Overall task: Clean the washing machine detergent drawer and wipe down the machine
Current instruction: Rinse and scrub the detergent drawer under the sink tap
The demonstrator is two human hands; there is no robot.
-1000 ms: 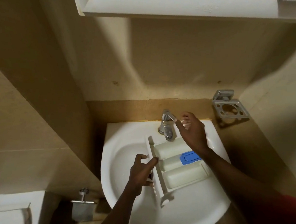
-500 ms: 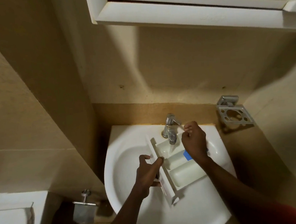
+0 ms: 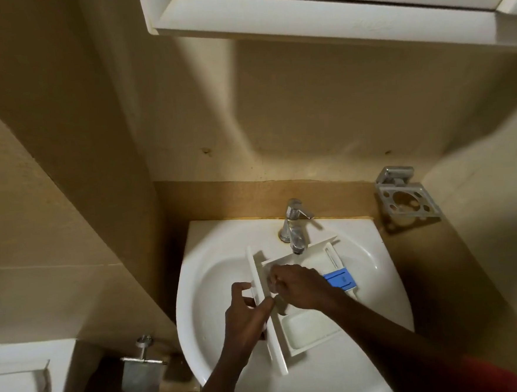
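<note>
Scrubbing the detergent drawer (image 3: 309,327) in the sink (image 3: 214,278) under the tap (image 3: 294,227) — my left hand (image 3: 247,316) is gripping its front, my right hand (image 3: 300,284) is rubbing inside, fingers curled, empty. Next, probably, I am rinsing the other compartments.

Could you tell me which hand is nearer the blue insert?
Right. The right hand is inside the detergent drawer beside the blue insert; the left hand grips the front panel.
</note>
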